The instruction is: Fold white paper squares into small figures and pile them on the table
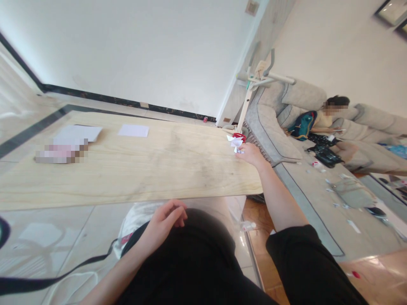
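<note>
My right hand reaches to the right end of the wooden table, its fingers closed at a small folded white paper piece. Just beyond it lies another folded paper, shaped much like a small boat. A red thing sits behind these papers; its kind is unclear. Over my lap, near the table's front edge, my left hand hangs loosely curled, with nothing visible in it. Part of the folded paper is hidden by my right fingers.
The pale wooden table bears a white sheet and, at the left, a stack of paper, partly blurred. To the right, a person sits on a grey sofa. A white exercise-machine frame stands behind the table's right end.
</note>
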A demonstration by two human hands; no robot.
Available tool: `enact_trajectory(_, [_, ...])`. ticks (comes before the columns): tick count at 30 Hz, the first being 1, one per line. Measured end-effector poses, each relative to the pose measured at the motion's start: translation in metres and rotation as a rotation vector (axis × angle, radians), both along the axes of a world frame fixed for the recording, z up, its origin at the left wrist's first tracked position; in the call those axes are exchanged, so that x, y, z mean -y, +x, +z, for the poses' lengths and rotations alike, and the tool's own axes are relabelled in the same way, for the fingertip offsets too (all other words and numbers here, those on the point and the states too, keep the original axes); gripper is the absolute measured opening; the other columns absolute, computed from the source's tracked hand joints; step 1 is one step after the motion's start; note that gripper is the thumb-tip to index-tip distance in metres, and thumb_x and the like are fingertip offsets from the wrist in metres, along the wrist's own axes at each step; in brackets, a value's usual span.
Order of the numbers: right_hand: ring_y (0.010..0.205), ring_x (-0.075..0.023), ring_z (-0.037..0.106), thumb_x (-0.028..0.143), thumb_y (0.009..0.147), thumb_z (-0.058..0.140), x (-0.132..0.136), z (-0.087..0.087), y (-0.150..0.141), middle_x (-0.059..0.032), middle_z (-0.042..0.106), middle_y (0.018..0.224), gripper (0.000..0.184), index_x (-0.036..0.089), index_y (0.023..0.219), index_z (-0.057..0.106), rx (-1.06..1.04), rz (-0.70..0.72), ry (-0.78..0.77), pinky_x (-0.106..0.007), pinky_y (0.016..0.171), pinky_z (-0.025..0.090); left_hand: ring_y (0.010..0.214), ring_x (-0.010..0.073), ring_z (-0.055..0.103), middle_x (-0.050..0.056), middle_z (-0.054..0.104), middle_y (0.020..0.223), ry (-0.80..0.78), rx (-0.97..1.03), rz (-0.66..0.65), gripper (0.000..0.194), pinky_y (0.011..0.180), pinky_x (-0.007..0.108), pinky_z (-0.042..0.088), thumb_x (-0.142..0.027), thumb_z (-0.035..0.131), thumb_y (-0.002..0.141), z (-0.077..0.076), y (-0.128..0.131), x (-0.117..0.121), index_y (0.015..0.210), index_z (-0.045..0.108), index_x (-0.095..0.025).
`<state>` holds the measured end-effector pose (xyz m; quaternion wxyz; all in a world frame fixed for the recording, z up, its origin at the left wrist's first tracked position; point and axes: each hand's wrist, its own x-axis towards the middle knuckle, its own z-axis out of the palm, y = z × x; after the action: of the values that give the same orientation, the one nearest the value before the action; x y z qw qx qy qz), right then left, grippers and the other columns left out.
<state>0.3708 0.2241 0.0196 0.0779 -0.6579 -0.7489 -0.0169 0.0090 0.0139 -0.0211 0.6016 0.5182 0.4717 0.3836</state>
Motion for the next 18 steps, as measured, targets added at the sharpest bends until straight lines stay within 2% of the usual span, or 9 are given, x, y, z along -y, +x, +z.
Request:
enact_trajectory(4, [0.095, -0.0271, 0.069, 0.031, 0.081, 0.065, 0.017, 0.003, -0.018, -0.0107, 0.075, 0.103, 0.026, 0.017, 0.101, 0.073, -0.067, 0.029, 0.086, -0.033, 0.085, 0.05, 0.062, 0.0128, 0.06, -0.001, 0.064, 0.071, 0.001, 0.03, -0.006, 0.017, 0.062, 0.025, 0.048, -0.031, 0.053, 0.09, 0.004, 0.003, -0.002, 0.084, 0.062, -0.017])
enact_trajectory(7, [0.095, -0.024, 0.07, 0.03, 0.082, 0.065, 0.042, 0.007, -0.046, -0.0082, 0.075, 0.106, 0.026, 0.018, 0.105, 0.071, -0.145, 0.105, 0.104, -0.031, 0.084, 0.052, 0.061, 0.0127, 0.06, -0.001, 0.065, 0.071, -0.002, 0.07, 0.007, 0.015, 0.06, 0.025, 0.048, -0.03, 0.055, 0.089, 0.007, 0.007, -0.004, 0.087, 0.062, -0.017])
enact_trajectory(8, [0.095, -0.0241, 0.07, 0.028, 0.081, 0.066, 0.053, 0.01, -0.059, -0.0084, 0.075, 0.107, 0.027, 0.017, 0.106, 0.071, -0.233, 0.165, 0.121, -0.032, 0.085, 0.052, 0.062, 0.0128, 0.061, 0.0, 0.066, 0.073, 0.001, 0.09, 0.017, 0.016, 0.06, 0.025, 0.048, -0.03, 0.056, 0.089, 0.008, 0.009, -0.006, 0.091, 0.063, -0.017])
enact_trajectory(9, [0.096, -0.0242, 0.069, 0.027, 0.08, 0.068, 0.065, 0.013, -0.073, -0.0082, 0.074, 0.107, 0.028, 0.017, 0.106, 0.07, -0.304, 0.231, 0.134, -0.033, 0.086, 0.052, 0.063, 0.013, 0.062, 0.001, 0.067, 0.077, 0.008, 0.115, 0.033, 0.018, 0.06, 0.025, 0.049, -0.031, 0.055, 0.089, 0.008, 0.011, -0.008, 0.095, 0.063, -0.016])
enact_trajectory(11, [0.094, -0.0236, 0.069, 0.025, 0.08, 0.069, 0.092, 0.021, -0.103, -0.007, 0.074, 0.107, 0.029, 0.018, 0.108, 0.069, -0.375, 0.359, 0.138, -0.034, 0.085, 0.052, 0.074, 0.0147, 0.067, 0.005, 0.07, 0.097, 0.026, 0.191, 0.094, 0.03, 0.067, 0.028, 0.053, -0.034, 0.057, 0.089, 0.008, 0.016, -0.013, 0.115, 0.059, -0.018])
enact_trajectory(14, [0.096, -0.026, 0.066, 0.024, 0.08, 0.069, 0.13, 0.032, -0.145, -0.0077, 0.073, 0.104, 0.028, 0.019, 0.108, 0.068, -0.314, 0.471, 0.149, -0.039, 0.087, 0.05, 0.096, 0.0209, 0.069, 0.011, 0.064, 0.124, 0.047, 0.344, 0.102, 0.056, 0.083, 0.036, 0.055, -0.037, 0.061, 0.089, 0.007, 0.022, -0.021, 0.139, 0.042, -0.022])
enact_trajectory(16, [0.096, -0.0266, 0.064, 0.022, 0.081, 0.069, 0.148, 0.036, -0.164, -0.0088, 0.073, 0.104, 0.027, 0.019, 0.108, 0.068, -0.292, 0.507, 0.156, -0.04, 0.087, 0.05, 0.099, 0.0229, 0.068, 0.012, 0.063, 0.127, 0.065, 0.401, 0.088, 0.061, 0.085, 0.038, 0.056, -0.037, 0.065, 0.086, 0.006, 0.025, -0.024, 0.14, 0.04, -0.022])
enact_trajectory(18, [0.097, -0.0269, 0.064, 0.022, 0.082, 0.069, 0.159, 0.036, -0.175, -0.0089, 0.073, 0.102, 0.027, 0.019, 0.109, 0.067, -0.297, 0.53, 0.159, -0.041, 0.089, 0.05, 0.1, 0.0237, 0.068, 0.012, 0.066, 0.122, 0.077, 0.4, 0.071, 0.054, 0.084, 0.038, 0.057, -0.035, 0.064, 0.087, 0.007, 0.025, -0.025, 0.135, 0.047, -0.019])
